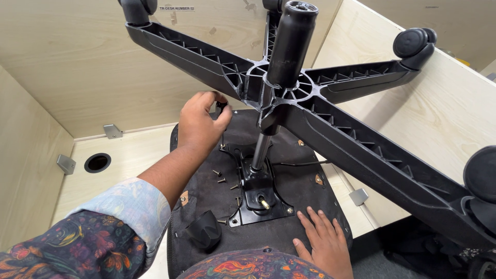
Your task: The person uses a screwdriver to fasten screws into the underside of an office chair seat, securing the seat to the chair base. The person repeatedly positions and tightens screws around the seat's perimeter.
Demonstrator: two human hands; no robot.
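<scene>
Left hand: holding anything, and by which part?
The left hand pinches a small black part by its end at the fingertips; what it is cannot be told.

The chair base (pixel 330 119), its casters (pixel 413 44) and the seat underside (pixel 289 227) are black, while the gas-lift rod (pixel 261 150) is shiny grey. The desk (pixel 134 152) and its walls are pale wood grain (with silver brackets (pixel 112 130)). The near sleeve (pixel 98 232) is dark with a multicoloured floral print and a light blue cuff (pixel 139 204).

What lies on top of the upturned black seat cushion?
On the seat cushion sit the metal mounting plate with the gas cylinder rising from it, loose screws, a black knob and the right hand. The left hand hides what it pinches.
</scene>
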